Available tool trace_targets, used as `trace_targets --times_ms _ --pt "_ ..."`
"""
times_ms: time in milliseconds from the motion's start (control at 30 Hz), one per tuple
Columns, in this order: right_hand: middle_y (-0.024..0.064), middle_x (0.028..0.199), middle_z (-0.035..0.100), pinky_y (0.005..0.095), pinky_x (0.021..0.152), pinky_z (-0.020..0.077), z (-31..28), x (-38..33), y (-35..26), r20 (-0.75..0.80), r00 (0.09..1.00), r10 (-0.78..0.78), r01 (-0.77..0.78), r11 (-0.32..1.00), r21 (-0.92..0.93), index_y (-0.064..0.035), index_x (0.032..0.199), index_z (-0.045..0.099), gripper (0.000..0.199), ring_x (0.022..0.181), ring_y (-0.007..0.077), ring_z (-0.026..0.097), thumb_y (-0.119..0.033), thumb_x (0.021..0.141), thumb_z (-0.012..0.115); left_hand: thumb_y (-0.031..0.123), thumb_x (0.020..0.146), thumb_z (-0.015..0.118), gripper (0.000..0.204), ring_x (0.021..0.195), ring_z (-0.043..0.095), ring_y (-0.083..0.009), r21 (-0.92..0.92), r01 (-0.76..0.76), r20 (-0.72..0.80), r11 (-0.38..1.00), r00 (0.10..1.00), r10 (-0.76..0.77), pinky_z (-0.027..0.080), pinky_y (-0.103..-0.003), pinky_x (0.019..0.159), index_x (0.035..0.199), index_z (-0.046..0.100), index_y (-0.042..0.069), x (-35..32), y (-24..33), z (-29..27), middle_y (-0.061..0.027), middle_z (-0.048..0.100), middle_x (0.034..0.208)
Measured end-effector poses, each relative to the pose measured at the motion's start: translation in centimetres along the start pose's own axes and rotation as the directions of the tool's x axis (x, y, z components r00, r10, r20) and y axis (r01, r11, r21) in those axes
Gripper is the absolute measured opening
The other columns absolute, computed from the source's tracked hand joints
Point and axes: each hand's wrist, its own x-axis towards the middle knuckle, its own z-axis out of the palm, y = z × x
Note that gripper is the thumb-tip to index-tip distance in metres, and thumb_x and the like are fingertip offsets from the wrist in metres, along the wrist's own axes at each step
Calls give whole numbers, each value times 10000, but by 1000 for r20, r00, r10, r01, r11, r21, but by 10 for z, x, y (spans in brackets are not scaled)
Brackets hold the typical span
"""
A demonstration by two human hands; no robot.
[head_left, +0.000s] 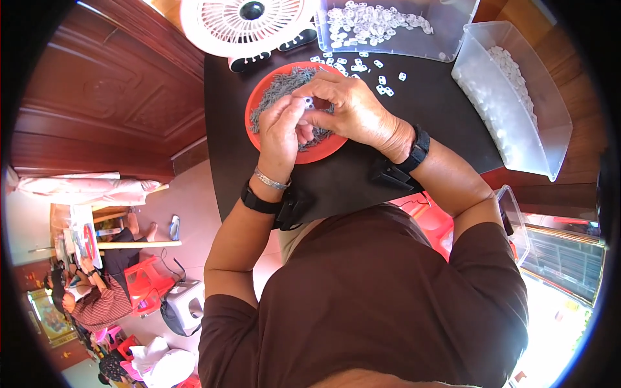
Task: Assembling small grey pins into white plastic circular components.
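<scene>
My hands meet above a round red-orange bowl (pixel 251 116), which holds a heap of thin grey pieces (pixel 281 87) like screws or nails. A small white plastic piece (pixel 308 101) with dark holes sits at the fingertips of my left hand (pixel 279 132), pinched there. My right hand (pixel 359 110) arches over from the right, thumb and forefinger closed in at the same piece; whatever those fingertips grip is hidden. Beyond the bowl, several similar white pieces (pixel 358 65) lie loose on the black table (pixel 433 110).
A white fan (pixel 249 29) stands at the back left. One clear bin (pixel 446 46) of white pieces is at the back, another (pixel 550 142) at the right. Black straps circle both my wrists. On the far left a person (pixel 100 304) sits near a red chair (pixel 143 284).
</scene>
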Motion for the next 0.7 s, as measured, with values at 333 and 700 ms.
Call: trace_targets --times_ms 333,700 --pt "86 852 640 312 669 527 -4 -1 2 -21 994 -104 104 994 35 -62 1048 628 357 768 247 642 -124 716 744 219 930 457 285 516 498 -89 -20 -137 43 990 989 138 370 -202 477 842 584 -21 -3 4 -1 -37 535 598" --pt "81 802 627 308 624 520 -8 -1 -3 -54 986 -160 161 987 10 -56 1013 625 315 712 246 638 -156 735 733 187 932 440 270 514 457 -87 50 -207 72 977 976 203 343 -217 488 796 562 -12 -7 9 0 -40 522 582"
